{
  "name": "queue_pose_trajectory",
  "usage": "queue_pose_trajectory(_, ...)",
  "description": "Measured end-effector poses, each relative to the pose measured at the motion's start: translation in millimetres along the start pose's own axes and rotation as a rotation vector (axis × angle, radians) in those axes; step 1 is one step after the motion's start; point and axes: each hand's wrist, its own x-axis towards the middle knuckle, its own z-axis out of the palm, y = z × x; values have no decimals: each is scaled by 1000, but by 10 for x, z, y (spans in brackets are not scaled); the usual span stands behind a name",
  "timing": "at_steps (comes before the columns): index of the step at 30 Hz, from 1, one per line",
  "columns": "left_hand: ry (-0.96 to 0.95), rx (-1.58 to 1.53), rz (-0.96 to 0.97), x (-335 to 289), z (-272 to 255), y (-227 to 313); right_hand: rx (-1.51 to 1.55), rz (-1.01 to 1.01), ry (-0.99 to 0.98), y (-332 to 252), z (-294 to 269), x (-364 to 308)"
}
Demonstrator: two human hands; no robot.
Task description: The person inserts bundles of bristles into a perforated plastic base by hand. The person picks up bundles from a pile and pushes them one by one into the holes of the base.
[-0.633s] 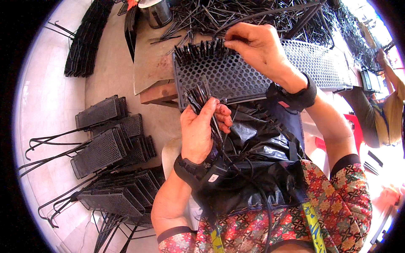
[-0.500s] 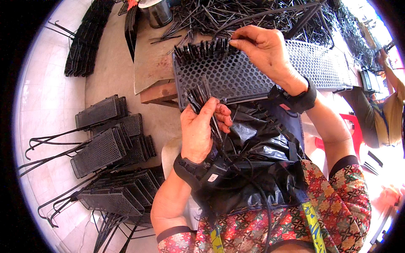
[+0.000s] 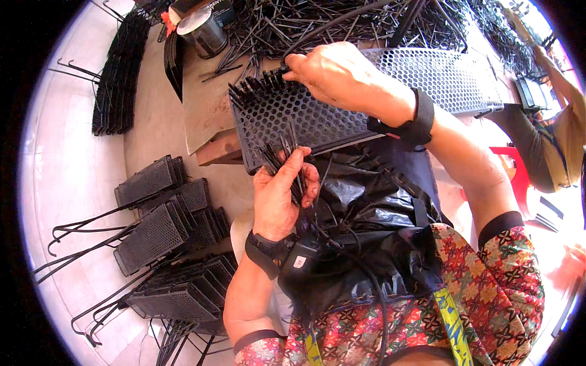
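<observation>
A black perforated panel [image 3: 323, 125] with rows of round holes lies in front of me. Along its far left edge stands a row of short black strips [image 3: 259, 88], poking up out of the holes. My right hand [image 3: 332, 73] reaches over the panel, thumb and fingers closed on a black strip at the right end of the visible row; its fingertips are partly hidden. Lower down, by the panel's near edge, my left hand [image 3: 282, 192] grips a bundle of thin black strips [image 3: 274, 157] whose tips splay upward.
Loose black strips [image 3: 293, 27] pile up behind the panel, near a round metal can [image 3: 204, 33]. Stacked mesh panels with long rods [image 3: 146, 238] lie on the floor at left. Another person [image 3: 543, 143] is at far right, near a red chair [image 3: 516, 177].
My right hand has moved left along the row and now covers its right part. My left hand keeps its bundle. The whole view has shifted slightly.
</observation>
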Motion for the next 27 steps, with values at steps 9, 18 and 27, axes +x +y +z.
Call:
queue_pose_trajectory(9, 45, 11, 9, 0, -15, -48, -7, 166, -96, -5, -20, 27)
queue_pose_trajectory(18, -8, -112, 16, 10, -94, -123, 83, 181, 93, 87, 171, -107)
queue_pose_trajectory(27, -57, -168, 10, -30, -86, -125, 181, 249, 95, -38, 47, -215)
